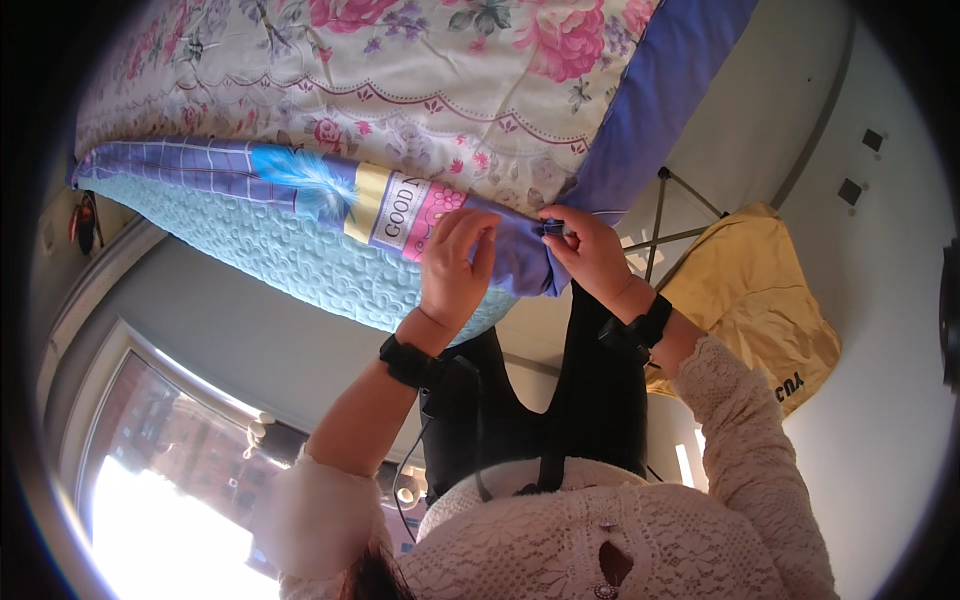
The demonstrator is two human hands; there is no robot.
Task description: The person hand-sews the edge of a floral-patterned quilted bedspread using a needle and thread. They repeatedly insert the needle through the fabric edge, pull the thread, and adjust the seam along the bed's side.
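A quilt cover (420, 112) with a floral print lies before me. Its purple edge is folded back over a quilted light-blue layer (300, 255). My right hand (592, 259) pinches a small dark piece (555, 227), perhaps a zipper end or tie, at the bunched corner of the purple fabric (517, 251). Just left of it, my left hand (459, 262) hovers over or rests on the folded border, beside a pink patterned patch (427, 217). Its thumb and fingertips are close together; whether they hold anything is too small to tell.
A yellow cloth (765, 300) with printed letters hangs on a thin metal folding frame (658, 210) at the right. A bright window (172, 465) is at the lower left. Black wristbands sit on both wrists, and a cable (409, 465) hangs by my left side.
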